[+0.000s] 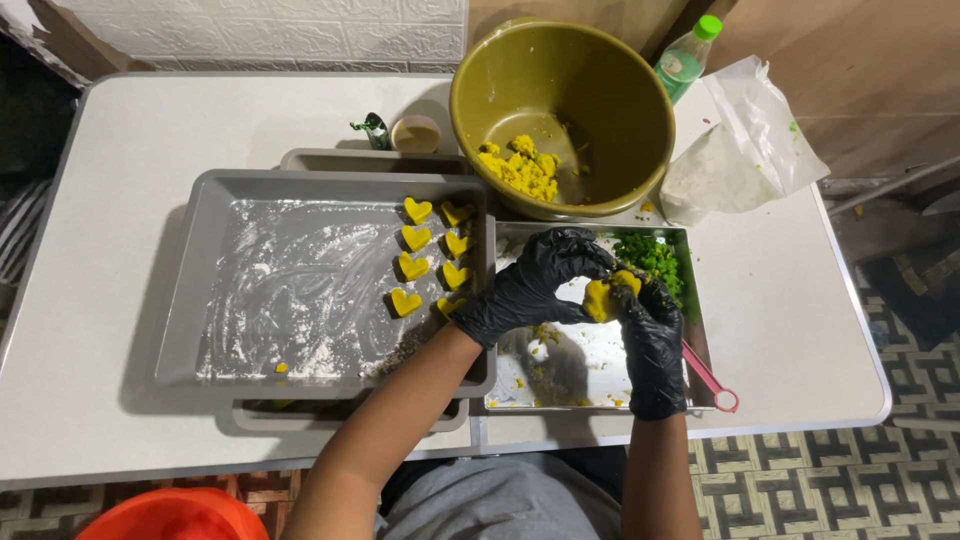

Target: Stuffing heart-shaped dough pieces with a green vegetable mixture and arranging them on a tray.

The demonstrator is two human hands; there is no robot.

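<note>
Grey tray: a rectangular baking tray on the left half of the white table, its floor smeared with white flour.
Heart shapes: two short columns of yellow dough hearts along the tray's right end, just left of the gloved hands.
Left hand: black-gloved, forearm rising from the bottom edge across the tray's right corner; fingers curled over and pressing on the dough from the left and above.
Dough piece: a yellow lump pinched between both hands, above the steel tray, touching the fingers of each.
Right hand: black-gloved, wrist coming straight up from below; fingers folded around the lump from the right, gripping it closed.
Steel tray: a shiny rectangular tray under the hands, floured, with chopped green herbs in its far right corner.
Olive bowl: large and round, behind the steel tray, with crumbly yellow dough inside.
Pink scoop: at the steel tray's right edge.
Plastic bottle: green-capped, right of the bowl.
Plastic bag: clear, holding white powder, farthest right.
</note>
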